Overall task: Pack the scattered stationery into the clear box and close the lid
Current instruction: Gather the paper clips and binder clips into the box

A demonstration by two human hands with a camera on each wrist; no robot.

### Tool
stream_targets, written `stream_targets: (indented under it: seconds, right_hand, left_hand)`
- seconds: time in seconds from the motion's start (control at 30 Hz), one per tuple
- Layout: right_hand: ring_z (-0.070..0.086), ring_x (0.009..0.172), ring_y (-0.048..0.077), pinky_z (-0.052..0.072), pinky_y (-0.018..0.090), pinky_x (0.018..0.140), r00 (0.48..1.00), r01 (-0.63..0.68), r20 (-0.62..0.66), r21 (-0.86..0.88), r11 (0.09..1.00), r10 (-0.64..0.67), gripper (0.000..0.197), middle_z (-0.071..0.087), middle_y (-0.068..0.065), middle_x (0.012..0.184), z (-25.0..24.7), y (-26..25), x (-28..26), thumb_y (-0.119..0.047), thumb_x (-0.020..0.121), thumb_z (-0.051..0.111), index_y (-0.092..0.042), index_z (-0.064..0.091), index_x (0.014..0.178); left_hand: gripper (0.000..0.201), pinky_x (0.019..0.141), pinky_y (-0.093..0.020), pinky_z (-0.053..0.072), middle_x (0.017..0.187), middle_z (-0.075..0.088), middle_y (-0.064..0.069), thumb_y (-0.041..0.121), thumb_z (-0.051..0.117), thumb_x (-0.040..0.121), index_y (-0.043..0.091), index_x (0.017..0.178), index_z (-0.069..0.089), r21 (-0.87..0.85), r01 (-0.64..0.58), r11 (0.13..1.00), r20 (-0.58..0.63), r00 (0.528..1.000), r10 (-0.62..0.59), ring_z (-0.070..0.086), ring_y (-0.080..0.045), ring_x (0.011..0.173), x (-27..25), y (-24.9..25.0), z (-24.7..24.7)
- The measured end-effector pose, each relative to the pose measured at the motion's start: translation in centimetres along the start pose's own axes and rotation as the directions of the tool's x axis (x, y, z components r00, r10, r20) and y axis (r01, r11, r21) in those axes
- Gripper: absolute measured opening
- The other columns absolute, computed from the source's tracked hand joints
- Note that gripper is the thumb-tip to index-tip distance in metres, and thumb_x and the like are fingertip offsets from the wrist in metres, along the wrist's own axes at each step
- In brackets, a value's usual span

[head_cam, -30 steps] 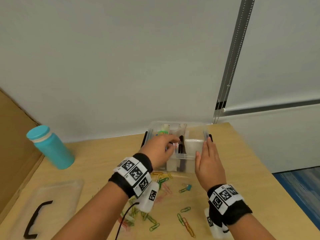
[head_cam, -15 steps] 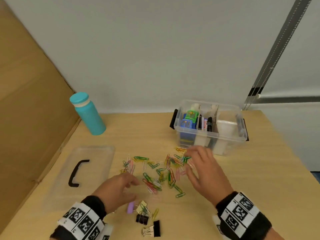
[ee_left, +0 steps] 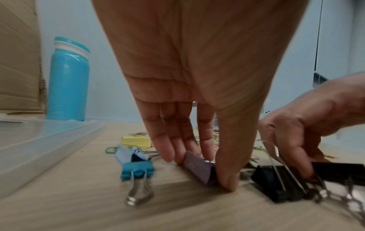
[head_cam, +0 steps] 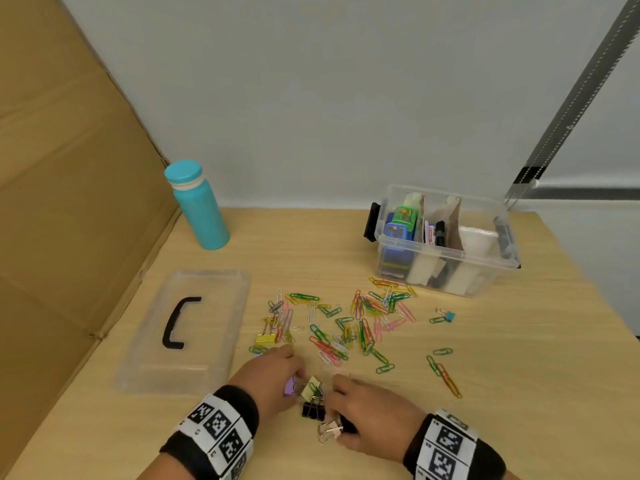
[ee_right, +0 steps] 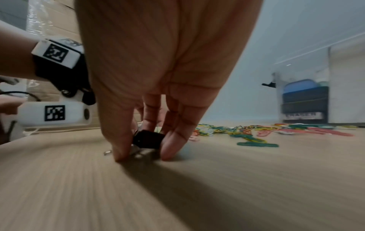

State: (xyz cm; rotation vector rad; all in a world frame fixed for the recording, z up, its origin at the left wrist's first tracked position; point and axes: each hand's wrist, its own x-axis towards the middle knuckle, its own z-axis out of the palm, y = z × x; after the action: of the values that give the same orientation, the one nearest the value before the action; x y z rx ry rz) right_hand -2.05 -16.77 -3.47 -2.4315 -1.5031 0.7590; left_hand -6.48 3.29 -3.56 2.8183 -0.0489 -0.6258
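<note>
The clear box [head_cam: 450, 261] stands open at the back right with stationery in it. Its lid [head_cam: 194, 341] lies flat on the left. Coloured paper clips [head_cam: 346, 323] are scattered mid-table. Near the front edge my left hand [head_cam: 294, 381] pinches a purple binder clip [ee_left: 197, 165] between thumb and fingers [ee_left: 168, 150], down on the table. My right hand [ee_right: 145, 154] pinches a black binder clip [ee_right: 148, 139] against the table. A second black clip [head_cam: 313, 410], a cream one [head_cam: 311, 388] and a pink one [head_cam: 332, 429] lie between the hands.
A teal bottle [head_cam: 197, 206] stands at the back left beside a cardboard wall [head_cam: 69, 202]. Blue [ee_left: 137, 170] and yellow [ee_left: 136, 141] binder clips lie near the lid's edge. A small blue clip [head_cam: 449, 316] lies right of the paper clips.
Both hands have left the box and come back to the table's front. They were hovering over the clips half a second ago and now pinch binder clips.
</note>
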Motion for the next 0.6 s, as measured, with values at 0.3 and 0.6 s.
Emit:
stream_targets:
  seconds: [0.3, 0.6]
  right_hand:
    - [0.059, 0.078, 0.014, 0.055, 0.026, 0.078, 0.941, -0.118, -0.064, 0.858, 0.500, 0.332, 0.033, 0.053, 0.013, 0.099, -1.5, 3.4, -2.3, -0.005, 0.085, 0.064, -0.019, 0.057, 0.114]
    - [0.054, 0.060, 0.014, 0.049, 0.027, 0.057, 0.894, -0.044, -0.077, 0.965, 0.258, 0.440, 0.018, 0.050, 0.010, 0.081, -0.7, 3.4, -1.3, 0.009, 0.089, 0.044, -0.005, 0.054, 0.093]
  left_hand:
    - [0.027, 0.082, -0.024, 0.048, 0.106, 0.034, 0.008, 0.023, 0.060, 0.082, 0.020, 0.108, 0.055, -0.250, -0.030, 0.968, -0.156, 0.988, -0.010, 0.056, -0.015, 0.090, -0.5, -1.4, -1.2]
    - [0.013, 0.055, -0.014, 0.030, 0.073, 0.038, 0.013, 0.016, 0.040, 0.093, 0.014, 0.104, 0.046, -0.313, -0.082, 0.946, -0.102, 0.993, 0.053, 0.037, -0.003, 0.062, -0.2, -0.4, -0.3]
